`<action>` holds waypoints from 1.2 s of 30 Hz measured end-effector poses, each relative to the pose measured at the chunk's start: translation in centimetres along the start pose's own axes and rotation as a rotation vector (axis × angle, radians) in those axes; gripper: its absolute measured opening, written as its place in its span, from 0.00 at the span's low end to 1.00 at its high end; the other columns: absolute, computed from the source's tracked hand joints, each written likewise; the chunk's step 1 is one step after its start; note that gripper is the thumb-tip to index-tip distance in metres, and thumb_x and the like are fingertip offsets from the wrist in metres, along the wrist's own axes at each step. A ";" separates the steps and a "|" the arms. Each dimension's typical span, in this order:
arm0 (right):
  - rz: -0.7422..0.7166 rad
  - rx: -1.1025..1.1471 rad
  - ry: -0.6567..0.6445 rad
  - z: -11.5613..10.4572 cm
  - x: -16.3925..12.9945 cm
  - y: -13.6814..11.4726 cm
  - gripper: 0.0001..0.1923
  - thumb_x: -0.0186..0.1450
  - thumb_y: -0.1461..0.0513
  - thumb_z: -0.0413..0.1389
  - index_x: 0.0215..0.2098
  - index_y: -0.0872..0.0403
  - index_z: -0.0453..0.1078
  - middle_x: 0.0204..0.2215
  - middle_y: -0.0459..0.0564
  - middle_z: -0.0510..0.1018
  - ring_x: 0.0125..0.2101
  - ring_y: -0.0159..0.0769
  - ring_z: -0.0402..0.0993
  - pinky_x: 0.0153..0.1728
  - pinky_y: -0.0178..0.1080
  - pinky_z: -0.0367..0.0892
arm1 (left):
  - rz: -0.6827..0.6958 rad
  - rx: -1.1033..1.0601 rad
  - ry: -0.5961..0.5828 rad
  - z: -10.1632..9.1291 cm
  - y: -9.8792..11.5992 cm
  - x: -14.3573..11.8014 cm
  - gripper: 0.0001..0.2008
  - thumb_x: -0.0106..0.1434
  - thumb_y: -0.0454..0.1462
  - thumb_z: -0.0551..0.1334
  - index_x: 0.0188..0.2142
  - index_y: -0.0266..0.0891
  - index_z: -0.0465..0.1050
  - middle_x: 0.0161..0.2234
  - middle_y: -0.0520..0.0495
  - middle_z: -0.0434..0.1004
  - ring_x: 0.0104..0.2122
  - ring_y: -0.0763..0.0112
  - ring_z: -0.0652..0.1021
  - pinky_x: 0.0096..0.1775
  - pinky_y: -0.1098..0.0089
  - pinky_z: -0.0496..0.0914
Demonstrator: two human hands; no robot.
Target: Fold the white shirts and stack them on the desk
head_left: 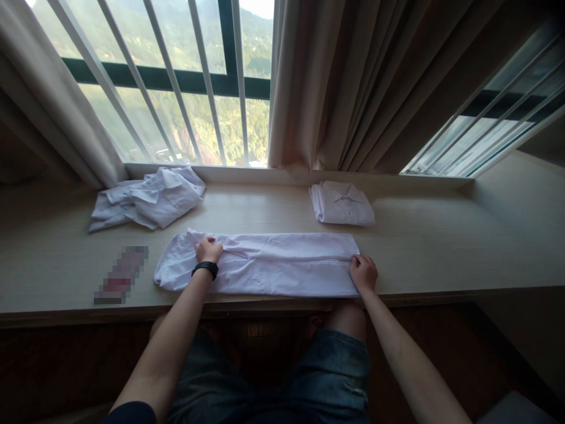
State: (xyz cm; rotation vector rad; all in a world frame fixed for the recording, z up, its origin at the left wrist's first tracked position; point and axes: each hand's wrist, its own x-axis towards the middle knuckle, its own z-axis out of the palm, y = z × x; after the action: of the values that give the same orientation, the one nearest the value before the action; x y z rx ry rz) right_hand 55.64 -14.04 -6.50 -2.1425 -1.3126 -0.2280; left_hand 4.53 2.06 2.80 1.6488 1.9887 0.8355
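Note:
A white shirt [282, 265] lies before me on the desk, folded lengthwise into a long flat strip. Near its left end my left hand [209, 251], with a black band on the wrist, has its fingers curled closed on the cloth, and creases run from it. My right hand [364, 272] pinches the shirt's right end at the edge. The fingertips of both hands are partly hidden. Rounded and loosely bunched, the left end of the strip lies beyond my left hand.
A crumpled white garment [154, 200] lies at the back left by the window. A neatly folded white shirt [343, 203] sits at the back right. A blurred flat object [121, 275] is on the desk [441, 247] at left. Curtains [326, 88] hang behind.

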 end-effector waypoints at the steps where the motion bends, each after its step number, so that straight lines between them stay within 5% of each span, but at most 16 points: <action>1: 0.006 -0.003 0.006 0.0 0.0 0.0 0.18 0.66 0.60 0.47 0.43 0.58 0.76 0.42 0.60 0.78 0.44 0.45 0.70 0.51 0.43 0.63 | -0.003 0.039 0.065 -0.1 0.2 -0.3 0.19 0.57 0.35 0.59 0.48 0.33 0.74 0.45 0.31 0.74 0.49 0.47 0.74 0.50 0.49 0.68; 4: 0.023 -0.006 0.022 0.0 0.0 -0.1 0.19 0.65 0.59 0.47 0.43 0.58 0.76 0.42 0.60 0.78 0.44 0.45 0.70 0.50 0.43 0.63 | 0.208 0.182 0.195 0.8 1.7 -1.3 0.19 0.63 0.36 0.56 0.52 0.40 0.74 0.57 0.35 0.69 0.59 0.48 0.67 0.60 0.48 0.58; 8: 0.028 -0.007 0.015 -0.2 0.0 -0.4 0.19 0.66 0.58 0.47 0.42 0.58 0.77 0.41 0.61 0.78 0.44 0.46 0.70 0.49 0.43 0.63 | 0.548 0.372 0.023 2.3 2.7 -1.0 0.22 0.69 0.43 0.51 0.60 0.50 0.69 0.66 0.46 0.62 0.67 0.51 0.57 0.65 0.44 0.43; 12: 0.030 -0.009 0.013 -0.3 0.0 -0.3 0.18 0.66 0.56 0.48 0.41 0.58 0.76 0.40 0.60 0.78 0.43 0.46 0.70 0.48 0.43 0.64 | 0.413 0.521 -0.180 1.2 -1.1 1.4 0.23 0.71 0.46 0.47 0.61 0.50 0.68 0.66 0.45 0.62 0.68 0.47 0.54 0.63 0.36 0.37; 17: 0.017 -0.023 0.012 -0.2 0.0 0.0 0.16 0.64 0.57 0.50 0.37 0.57 0.76 0.38 0.60 0.78 0.40 0.46 0.71 0.45 0.42 0.64 | 0.226 0.569 -0.179 -2.6 -7.4 3.9 0.26 0.72 0.47 0.46 0.66 0.44 0.60 0.69 0.43 0.55 0.68 0.46 0.52 0.63 0.35 0.39; 20: 0.028 -0.037 0.015 -0.1 -0.1 0.0 0.13 0.63 0.57 0.51 0.34 0.56 0.74 0.36 0.59 0.78 0.39 0.46 0.71 0.44 0.42 0.64 | 0.183 0.574 -0.178 -4.0 -8.5 4.4 0.27 0.72 0.46 0.45 0.66 0.40 0.59 0.69 0.41 0.54 0.68 0.45 0.51 0.63 0.37 0.43; 24: 0.126 -0.022 0.040 -0.1 -0.1 -0.1 0.16 0.61 0.55 0.54 0.42 0.57 0.73 0.38 0.58 0.78 0.39 0.45 0.72 0.41 0.41 0.64 | 0.149 0.586 -0.080 -3.7 -5.8 3.3 0.27 0.70 0.43 0.47 0.64 0.36 0.63 0.69 0.37 0.55 0.68 0.41 0.51 0.63 0.35 0.44; 27: 0.184 -0.041 0.033 -0.1 0.2 -0.3 0.19 0.61 0.54 0.54 0.44 0.58 0.72 0.40 0.60 0.78 0.40 0.47 0.72 0.41 0.42 0.64 | 0.345 0.528 0.021 -2.0 -1.4 0.0 0.26 0.70 0.41 0.47 0.65 0.38 0.63 0.69 0.39 0.54 0.69 0.45 0.51 0.64 0.38 0.43; 32: 0.218 -0.106 -0.075 -1.0 1.2 -1.2 0.18 0.65 0.53 0.49 0.39 0.58 0.73 0.39 0.62 0.77 0.41 0.48 0.72 0.44 0.44 0.64 | 0.818 0.364 -0.154 2.5 4.8 -8.4 0.25 0.70 0.41 0.51 0.66 0.51 0.62 0.69 0.49 0.56 0.70 0.53 0.50 0.67 0.44 0.42; 36: 0.311 -0.145 -0.134 -2.0 2.0 -2.9 0.20 0.68 0.53 0.47 0.45 0.58 0.71 0.41 0.63 0.76 0.40 0.48 0.74 0.43 0.46 0.65 | 0.855 0.258 -0.224 5.8 4.9 -11.8 0.24 0.70 0.42 0.51 0.65 0.48 0.64 0.67 0.45 0.60 0.69 0.53 0.55 0.68 0.47 0.44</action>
State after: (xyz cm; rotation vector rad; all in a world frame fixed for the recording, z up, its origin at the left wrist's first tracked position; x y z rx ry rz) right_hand 54.47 -12.82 -2.82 -2.4866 -1.0396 -0.0534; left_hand 14.30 -7.85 1.27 2.6669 1.2377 0.6126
